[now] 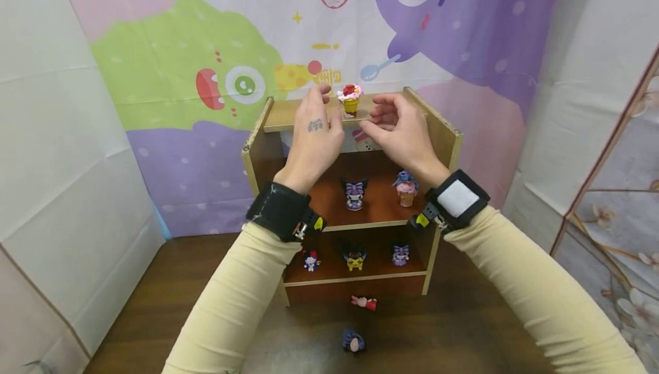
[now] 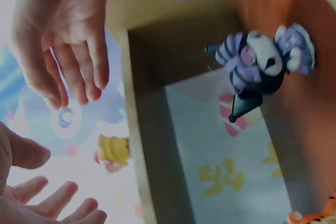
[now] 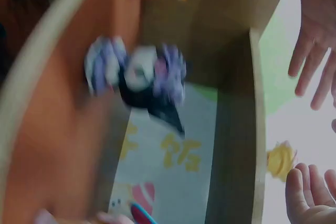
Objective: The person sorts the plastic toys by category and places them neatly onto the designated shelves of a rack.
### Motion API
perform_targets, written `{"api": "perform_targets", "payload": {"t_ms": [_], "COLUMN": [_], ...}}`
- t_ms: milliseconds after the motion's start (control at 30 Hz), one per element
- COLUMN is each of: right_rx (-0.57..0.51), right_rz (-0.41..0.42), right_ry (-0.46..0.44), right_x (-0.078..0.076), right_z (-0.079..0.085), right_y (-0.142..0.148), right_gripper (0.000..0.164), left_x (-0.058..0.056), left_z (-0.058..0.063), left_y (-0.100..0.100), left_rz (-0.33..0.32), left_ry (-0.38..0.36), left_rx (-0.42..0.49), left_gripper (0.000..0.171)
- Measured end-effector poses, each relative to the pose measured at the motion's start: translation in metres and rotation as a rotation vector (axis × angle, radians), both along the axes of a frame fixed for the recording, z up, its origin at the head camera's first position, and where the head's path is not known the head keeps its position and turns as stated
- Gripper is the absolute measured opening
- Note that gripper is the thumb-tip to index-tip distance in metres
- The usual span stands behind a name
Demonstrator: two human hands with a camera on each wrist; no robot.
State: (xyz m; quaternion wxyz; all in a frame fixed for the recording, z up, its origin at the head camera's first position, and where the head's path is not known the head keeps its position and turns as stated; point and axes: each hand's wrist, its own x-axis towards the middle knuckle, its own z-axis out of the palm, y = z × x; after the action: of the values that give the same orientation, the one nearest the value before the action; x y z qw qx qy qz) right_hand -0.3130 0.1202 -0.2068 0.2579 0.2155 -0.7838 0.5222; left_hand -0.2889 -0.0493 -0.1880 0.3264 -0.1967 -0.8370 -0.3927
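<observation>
We list 1 ice-cream figurine (image 1: 350,102), upright on the top board (image 1: 283,116), roughly centred, perhaps for display; our left hand (image 1: 313,136) and right hand (image 1: 403,131) flank it, empty, fingers relaxed, not touching it.

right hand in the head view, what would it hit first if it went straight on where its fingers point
Probably the toy ice-cream cup on the top board: the right hand points across at it, with a gap between. Depth is unclear, so it might pass in front.
</observation>
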Motion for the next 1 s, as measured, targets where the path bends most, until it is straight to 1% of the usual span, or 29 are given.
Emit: {"api": "perform_targets", "payload": {"t_ms": [133,167,233,267,333,400,467,567,667,733,767,800,867,933,1000], "right_rx": [-0.019,-0.019,-0.008,0.007,0.049,0.102,0.149,0.205,0.290,0.367,0.411,0.458,0.538,0.605,0.639], "right_rz": [0.119,0.140,0.171,0.179,0.205,0.234,0.264,0.295,0.332,0.362,0.379,0.393,0.412,0.403,0.392], "right_ry": [0.034,0.041,0.060,0.069,0.079,0.073,0.049,-0.015,-0.112,-0.206,-0.259,-0.304,-0.400,-0.482,-0.528], "right_x": [0.028,0.036,0.051,0.057,0.068,0.077,0.083,0.091,0.096,0.098,0.099,0.100,0.103,0.106,0.108], "right_z": [-0.018,-0.023,-0.037,-0.044,-0.062,-0.083,-0.105,-0.136,-0.166,-0.186,-0.195,-0.204,-0.221,-0.236,-0.250], "right_y": [0.004,0.007,0.012,0.014,0.017,0.020,0.022,0.029,0.035,0.036,0.035,0.034,0.030,0.026,0.022], "right_gripper": [0.043,0.043,0.041,0.040,0.038,0.035,0.032,0.027,0.020,0.016,0.014,0.014,0.017,0.020,0.023], "left_x": [0.026,0.034,0.051,0.058,0.072,0.083,0.089,0.093,0.091,0.089,0.088,0.087,0.085,0.084,0.084], "left_z": [-0.017,-0.023,-0.036,-0.043,-0.060,-0.079,-0.099,-0.134,-0.177,-0.204,-0.215,-0.225,-0.241,-0.252,-0.260], "left_y": [-0.009,-0.012,-0.018,-0.021,-0.028,-0.035,-0.041,-0.046,-0.046,-0.043,-0.042,-0.040,-0.037,-0.034,-0.031], "left_rz": [-0.088,-0.116,-0.169,-0.196,-0.237,-0.276,-0.318,-0.385,-0.452,-0.472,-0.480,-0.488,-0.483,-0.481,-0.476], "left_ry": [0.110,0.126,0.129,0.119,0.071,0.002,-0.080,-0.205,-0.320,-0.384,-0.407,-0.428,-0.455,-0.473,-0.480], "left_rx": [-0.033,-0.031,-0.013,-0.002,-0.006,-0.048,-0.114,-0.189,-0.232,-0.278,-0.310,-0.340,-0.413,-0.479,-0.536], "left_gripper": [0.029,0.026,0.021,0.018,0.014,0.012,0.011,0.010,0.009,0.007,0.007,0.006,0.007,0.009,0.011]}}
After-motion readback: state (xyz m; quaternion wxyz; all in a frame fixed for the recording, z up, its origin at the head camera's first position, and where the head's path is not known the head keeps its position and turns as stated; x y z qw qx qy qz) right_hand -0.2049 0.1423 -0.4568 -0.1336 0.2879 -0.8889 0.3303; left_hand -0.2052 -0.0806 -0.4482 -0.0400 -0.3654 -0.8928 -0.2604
